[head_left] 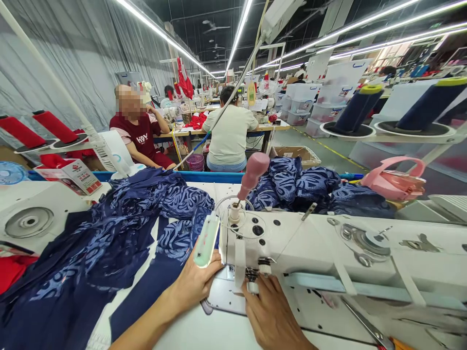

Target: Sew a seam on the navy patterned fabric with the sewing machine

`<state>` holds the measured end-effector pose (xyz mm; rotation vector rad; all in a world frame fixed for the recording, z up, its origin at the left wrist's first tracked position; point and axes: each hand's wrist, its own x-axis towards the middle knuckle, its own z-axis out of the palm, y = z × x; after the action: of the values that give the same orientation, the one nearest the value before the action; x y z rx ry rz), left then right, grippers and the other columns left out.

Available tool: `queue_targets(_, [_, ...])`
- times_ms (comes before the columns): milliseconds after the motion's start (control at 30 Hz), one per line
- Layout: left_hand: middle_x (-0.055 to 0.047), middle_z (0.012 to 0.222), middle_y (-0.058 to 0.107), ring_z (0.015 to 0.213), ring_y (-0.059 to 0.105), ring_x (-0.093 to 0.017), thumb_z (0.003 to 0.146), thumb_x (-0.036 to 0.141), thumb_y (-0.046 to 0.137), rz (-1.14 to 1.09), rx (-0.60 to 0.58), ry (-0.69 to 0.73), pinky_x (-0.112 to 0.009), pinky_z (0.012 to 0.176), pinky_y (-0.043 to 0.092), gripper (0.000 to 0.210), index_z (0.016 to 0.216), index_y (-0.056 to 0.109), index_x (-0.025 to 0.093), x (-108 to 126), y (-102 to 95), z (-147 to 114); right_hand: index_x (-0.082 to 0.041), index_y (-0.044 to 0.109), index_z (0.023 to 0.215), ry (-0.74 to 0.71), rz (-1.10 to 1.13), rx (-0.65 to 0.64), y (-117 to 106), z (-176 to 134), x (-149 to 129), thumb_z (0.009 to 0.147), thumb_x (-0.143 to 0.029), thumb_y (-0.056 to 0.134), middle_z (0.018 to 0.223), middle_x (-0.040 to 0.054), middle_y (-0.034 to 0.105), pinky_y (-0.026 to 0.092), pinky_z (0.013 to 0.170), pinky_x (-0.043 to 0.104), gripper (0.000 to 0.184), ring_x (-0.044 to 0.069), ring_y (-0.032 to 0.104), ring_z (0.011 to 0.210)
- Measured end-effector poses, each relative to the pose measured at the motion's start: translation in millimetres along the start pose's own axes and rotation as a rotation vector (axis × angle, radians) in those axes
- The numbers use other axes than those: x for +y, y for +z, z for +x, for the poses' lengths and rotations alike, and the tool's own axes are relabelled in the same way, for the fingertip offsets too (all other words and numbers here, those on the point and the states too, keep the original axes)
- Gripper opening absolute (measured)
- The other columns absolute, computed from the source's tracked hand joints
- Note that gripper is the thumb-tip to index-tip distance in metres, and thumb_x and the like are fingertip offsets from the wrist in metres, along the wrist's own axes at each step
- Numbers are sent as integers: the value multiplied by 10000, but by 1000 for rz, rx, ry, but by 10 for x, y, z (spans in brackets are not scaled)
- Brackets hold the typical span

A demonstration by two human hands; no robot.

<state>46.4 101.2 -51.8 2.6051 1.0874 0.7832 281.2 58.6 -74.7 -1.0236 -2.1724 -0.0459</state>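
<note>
My left hand (197, 279) is at the left side of the sewing machine's needle area, its fingers curled in and partly covered by a small pale green lamp (207, 243). My right hand (272, 311) reaches under the white sewing machine head (302, 238), fingers bent close together behind the tension knobs (252, 282). Both sets of fingertips are hidden, so what they pinch cannot be made out. Navy fabric with light blue patterned lace (178, 238) lies just beyond and left of my left hand. A pink-handled screwdriver (253, 175) stands upright on the machine head.
Scissors (368, 323) lie at the lower right. More patterned navy fabric (292, 180) is heaped behind the machine, near a pink basket-like holder (396, 180). Navy thread cones (359, 109) stand right, red cones (56, 126) left. Two people sit ahead, one in a white shirt (231, 133).
</note>
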Motion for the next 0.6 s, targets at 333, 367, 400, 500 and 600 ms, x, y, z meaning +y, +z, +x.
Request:
queue_targets(333, [-75, 1225, 671, 1155, 615, -220, 868, 10, 447, 88, 33, -63, -525, 1122, 410, 433, 1214, 589, 228, -28, 1, -63, -188, 585, 1216, -212, -185, -53, -133, 68, 118, 907, -43, 384, 1015, 88, 658, 426, 837, 390, 396, 243, 607, 893])
queue_targets(367, [-66, 1229, 676, 1161, 617, -214, 864, 6, 452, 92, 37, -80, -532, 1143, 386, 426, 1198, 595, 229, -38, -29, -131, -182, 588, 1203, -241, -208, -42, -134, 56, 145, 913, -49, 385, 1016, 88, 667, 428, 834, 386, 378, 237, 618, 882])
queue_targets(400, [-56, 1235, 679, 1167, 618, -208, 860, 0, 455, 94, 42, -97, -539, 1161, 362, 422, 1183, 600, 229, -45, -64, -216, -177, 588, 1201, -263, -225, -47, -125, 40, 175, 920, -59, 391, 1021, 87, 674, 429, 838, 385, 363, 234, 627, 882])
queue_targets(500, [-32, 1228, 690, 1175, 621, -185, 851, -5, 464, 85, 62, -126, -538, 1196, 309, 405, 1149, 602, 232, -16, -187, -520, -183, 580, 1229, -304, -244, -84, -79, -5, 255, 923, -83, 431, 1021, 69, 687, 432, 862, 384, 355, 233, 647, 916])
queue_targets(600, [-19, 1139, 715, 1133, 641, -168, 860, 41, 509, 55, 93, -122, -533, 1220, 259, 319, 1095, 608, 233, 118, -318, -770, -207, 582, 1232, -345, -223, -83, -68, 13, 275, 900, -76, 460, 986, 40, 693, 438, 860, 369, 377, 220, 656, 899])
